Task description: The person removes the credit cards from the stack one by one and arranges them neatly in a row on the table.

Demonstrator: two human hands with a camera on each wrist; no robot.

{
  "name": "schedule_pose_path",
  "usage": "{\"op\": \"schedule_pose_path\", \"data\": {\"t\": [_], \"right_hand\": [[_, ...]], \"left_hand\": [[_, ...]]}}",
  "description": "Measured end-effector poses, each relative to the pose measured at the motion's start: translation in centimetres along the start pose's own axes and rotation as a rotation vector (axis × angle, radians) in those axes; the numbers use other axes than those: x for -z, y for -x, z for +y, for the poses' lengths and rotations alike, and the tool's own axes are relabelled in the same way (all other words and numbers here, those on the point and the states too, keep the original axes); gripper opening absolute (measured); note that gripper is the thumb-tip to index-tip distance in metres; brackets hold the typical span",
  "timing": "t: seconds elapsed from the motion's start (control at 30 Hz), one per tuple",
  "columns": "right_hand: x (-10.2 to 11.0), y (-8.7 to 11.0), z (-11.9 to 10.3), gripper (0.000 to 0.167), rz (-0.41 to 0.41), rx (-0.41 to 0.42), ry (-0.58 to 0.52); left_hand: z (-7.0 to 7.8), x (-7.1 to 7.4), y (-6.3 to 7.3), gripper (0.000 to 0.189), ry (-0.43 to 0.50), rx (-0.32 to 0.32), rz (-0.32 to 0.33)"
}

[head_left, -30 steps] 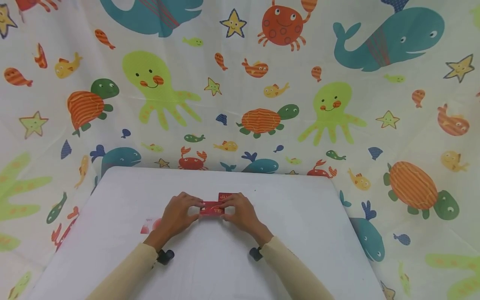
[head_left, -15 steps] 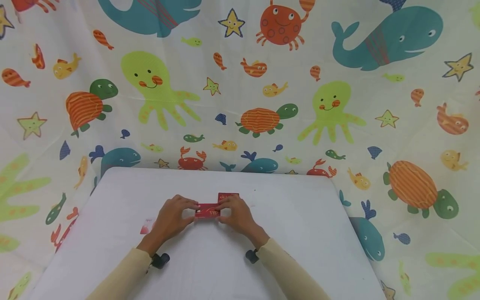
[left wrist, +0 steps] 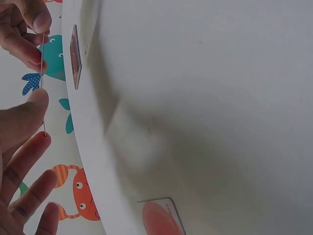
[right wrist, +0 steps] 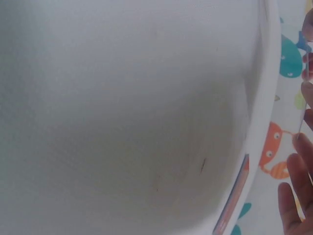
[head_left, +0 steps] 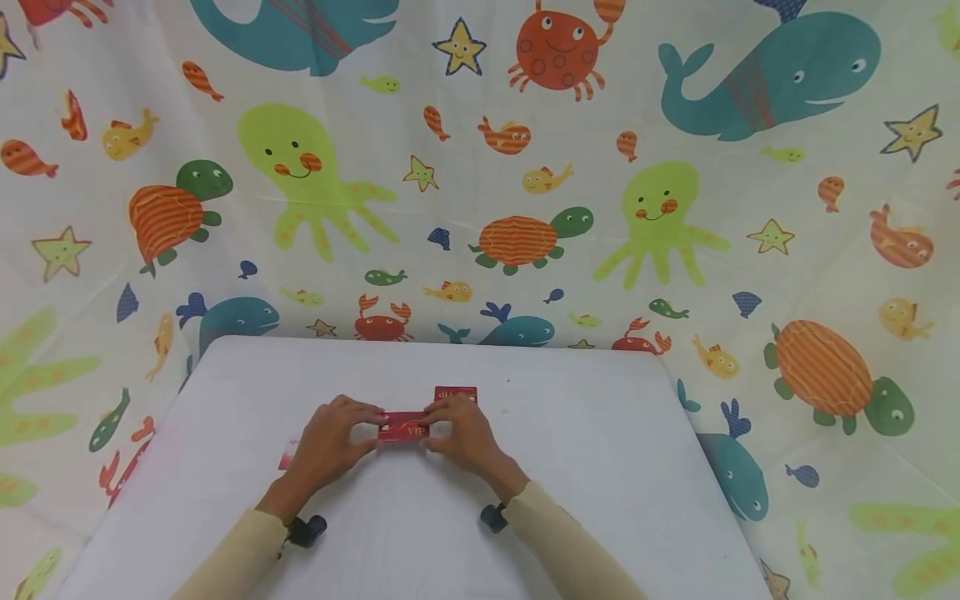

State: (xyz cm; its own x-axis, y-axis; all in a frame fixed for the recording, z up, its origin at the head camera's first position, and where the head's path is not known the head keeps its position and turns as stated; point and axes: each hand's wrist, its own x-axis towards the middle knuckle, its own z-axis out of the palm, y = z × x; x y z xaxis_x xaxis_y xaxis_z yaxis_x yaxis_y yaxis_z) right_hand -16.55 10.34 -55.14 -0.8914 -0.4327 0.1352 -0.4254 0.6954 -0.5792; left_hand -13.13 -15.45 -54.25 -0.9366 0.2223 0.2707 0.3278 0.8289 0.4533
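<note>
Cards, three of them, and only one is up off the counter [head_left: 420, 533]. That's the red VIP card [head_left: 403, 427], held in the air around the middle of the counter, on the far-edge side. Left hand [head_left: 327, 442] has one end pinched between thumb and index finger, and the right hand [head_left: 467, 437] has the other end the same way. Wrist cams catch the card pretty much edge-on, and the spare fingers [left wrist: 33, 197] on both hands just stick out, not wrapped around anything.

The other red card [head_left: 455, 394] lies flat near the middle of the far edge, partly covered by the right hand, lettering upside down from the head cam. Then there's a pinkish card [left wrist: 164, 220] over toward the left edge, half hidden behind the left wrist from above. Beige sleeves [head_left: 240, 546], a small dark gadget at each wrist, and a white sea-animal cloth [head_left: 420, 217] hanging past the far edge.
</note>
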Motion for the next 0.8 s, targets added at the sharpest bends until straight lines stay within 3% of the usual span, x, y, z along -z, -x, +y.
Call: {"op": "schedule_pose_path", "data": {"t": [0.3, 0.8], "right_hand": [[-0.5, 0.3, -0.5, 0.034, -0.012, -0.023, -0.038], [-1.2, 0.4, -1.0, 0.036, -0.021, 0.024, -0.043]], "left_hand": [[-0.4, 0.3, 0.5, 0.041, -0.006, 0.005, -0.010], [-1.1, 0.6, 1.5, 0.041, -0.015, 0.011, -0.013]]}}
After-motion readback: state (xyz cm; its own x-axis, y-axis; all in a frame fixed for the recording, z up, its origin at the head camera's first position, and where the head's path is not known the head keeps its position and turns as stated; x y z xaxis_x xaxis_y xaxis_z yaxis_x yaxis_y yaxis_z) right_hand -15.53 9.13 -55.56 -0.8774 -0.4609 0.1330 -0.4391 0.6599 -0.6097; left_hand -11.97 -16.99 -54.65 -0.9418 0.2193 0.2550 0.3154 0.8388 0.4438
